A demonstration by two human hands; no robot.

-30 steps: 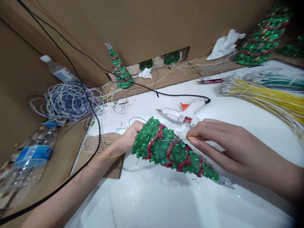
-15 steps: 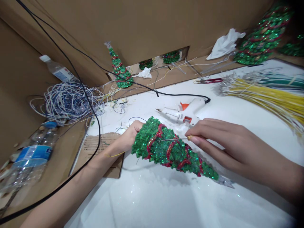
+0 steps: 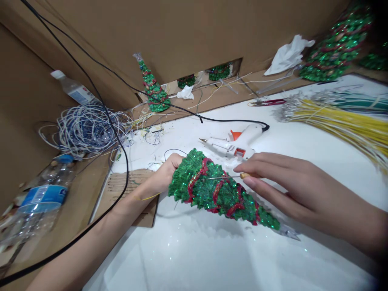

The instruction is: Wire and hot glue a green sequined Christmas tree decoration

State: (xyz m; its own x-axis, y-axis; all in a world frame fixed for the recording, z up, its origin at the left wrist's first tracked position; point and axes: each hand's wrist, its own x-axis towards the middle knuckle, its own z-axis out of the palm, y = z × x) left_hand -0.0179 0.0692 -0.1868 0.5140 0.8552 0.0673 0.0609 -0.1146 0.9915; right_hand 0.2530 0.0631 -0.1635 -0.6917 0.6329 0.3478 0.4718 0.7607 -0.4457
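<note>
A small green glittery Christmas tree point(image 3: 226, 190) with red garland bands lies tilted in the air over the white table, its clear tip pointing to the lower right. My left hand point(image 3: 171, 171) grips it at the wide base, with most fingers hidden behind or inside the tree. Between thumb and fingers, my right hand point(image 3: 287, 182) pinches an awl point(image 3: 224, 177) with a thin metal shaft and a yellowish handle end. The shaft lies against the tree's side, its tip among the green tufts. Whether it goes in, I cannot tell.
Behind the tree rests a white glue gun point(image 3: 230, 146) with its black cord point(image 3: 169, 104). Yellow and green wires point(image 3: 342, 117) and red snips point(image 3: 269, 102) lie at right. At left are tangled wire point(image 3: 86, 131), plastic bottles point(image 3: 44, 198) and cardboard point(image 3: 130, 182). Another tree point(image 3: 154, 91) stands behind.
Almost nothing differs. My right hand has shifted very slightly on the awl, its fingertips reaching a little further left; the tree stays in place.
</note>
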